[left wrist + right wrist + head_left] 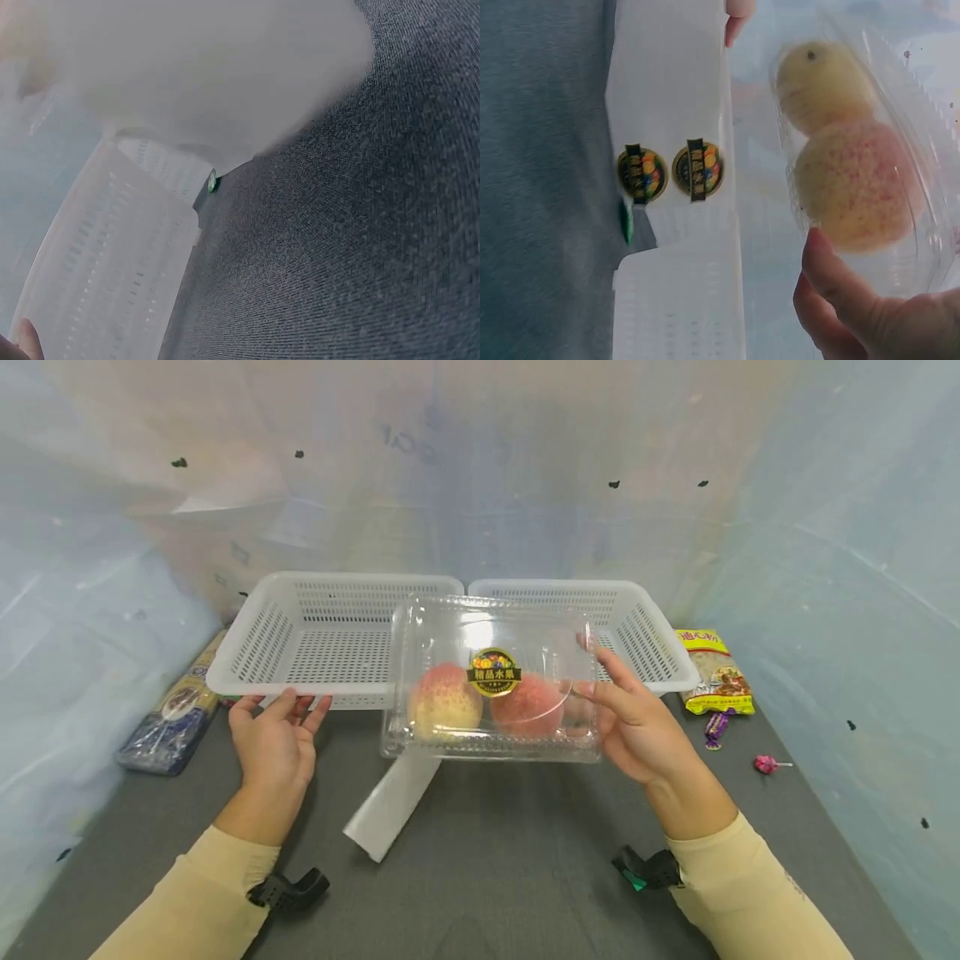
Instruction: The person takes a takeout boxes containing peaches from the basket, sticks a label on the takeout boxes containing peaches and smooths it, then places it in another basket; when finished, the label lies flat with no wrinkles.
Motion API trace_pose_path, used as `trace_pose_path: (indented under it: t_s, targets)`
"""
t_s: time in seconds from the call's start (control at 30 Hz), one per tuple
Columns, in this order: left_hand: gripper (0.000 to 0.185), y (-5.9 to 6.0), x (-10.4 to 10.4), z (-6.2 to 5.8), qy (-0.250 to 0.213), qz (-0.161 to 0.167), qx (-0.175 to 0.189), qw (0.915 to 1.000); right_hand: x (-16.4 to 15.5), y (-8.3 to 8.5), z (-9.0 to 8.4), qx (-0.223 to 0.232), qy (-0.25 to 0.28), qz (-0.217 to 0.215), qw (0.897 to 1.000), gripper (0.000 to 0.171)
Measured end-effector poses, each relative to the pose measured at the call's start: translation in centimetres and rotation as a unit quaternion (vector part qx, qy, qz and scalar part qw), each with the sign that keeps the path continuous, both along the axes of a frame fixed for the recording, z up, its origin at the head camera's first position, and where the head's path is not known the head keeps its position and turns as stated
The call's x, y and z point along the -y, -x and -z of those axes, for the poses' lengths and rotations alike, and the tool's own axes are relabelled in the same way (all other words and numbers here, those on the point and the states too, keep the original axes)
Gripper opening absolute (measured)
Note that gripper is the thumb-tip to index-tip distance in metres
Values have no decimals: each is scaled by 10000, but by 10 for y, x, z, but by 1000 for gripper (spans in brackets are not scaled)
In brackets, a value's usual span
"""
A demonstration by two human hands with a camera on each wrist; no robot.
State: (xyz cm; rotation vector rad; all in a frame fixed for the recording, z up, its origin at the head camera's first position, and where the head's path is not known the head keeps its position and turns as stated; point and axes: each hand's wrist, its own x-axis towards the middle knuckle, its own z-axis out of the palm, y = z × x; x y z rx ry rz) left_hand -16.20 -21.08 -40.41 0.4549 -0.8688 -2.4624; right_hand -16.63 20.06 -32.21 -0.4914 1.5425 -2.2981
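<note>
My right hand (637, 718) grips the right end of a clear plastic fruit box (487, 747), thumb and fingers at its edge. Two peaches (444, 697) lie inside, and a round black-and-gold fruit sticker (493, 672) is on the lid. In the head view the box overlaps both white baskets. Palm up, my left hand (276, 735) has its loosely bent fingers right at the front rim of the left basket (247, 681). A white paper strip (393, 810) shows below the box; in the right wrist view this strip (671, 90) bears two more round stickers.
The right basket (652, 635) stands beside the left one. A dark blue and tan package (176, 714) lies at far left. On the right are a yellow food bag (712, 672), a purple wrapped candy (716, 729) and a pink lollipop (767, 764). Plastic sheeting encloses the grey table (510, 860).
</note>
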Motion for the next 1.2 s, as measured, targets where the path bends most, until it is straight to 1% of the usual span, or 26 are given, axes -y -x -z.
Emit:
trace_pose_path:
  t_s: [0.13, 0.27, 0.4, 0.53, 0.67, 0.93, 1.07, 1.2]
  targets:
    - [42, 0, 1, 1, -7, 42, -17, 10000, 13, 13, -6, 106, 81, 181, 9997, 59]
    - [43, 0, 2, 1, 39, 83, -46, 9999, 33, 26, -11, 295, 95, 486, 9983, 57]
    - [43, 0, 2, 1, 33, 84, -58, 9999, 58, 41, -11, 480, 2, 801, 9956, 54]
    - [42, 1, 1, 1, 46, 64, -47, 10000, 81, 56, -6, 547, -273, 1110, 9919, 63]
    - [43, 1, 1, 2, 55, 42, -28, 10000, 104, 66, -2, 539, -514, 1351, 9880, 71]
    - [42, 0, 0, 4, 43, -37, -38, 10000, 148, 89, 2, 254, -1035, 1460, 9835, 77]
    - [42, 1, -1, 5, 19, -87, -47, 9999, 162, 100, 3, 17, -1547, 1474, 9769, 75]
    - [43, 3, -2, 5, 81, -127, -64, 9999, 174, 108, 1, -239, -2010, 1515, 9675, 72]
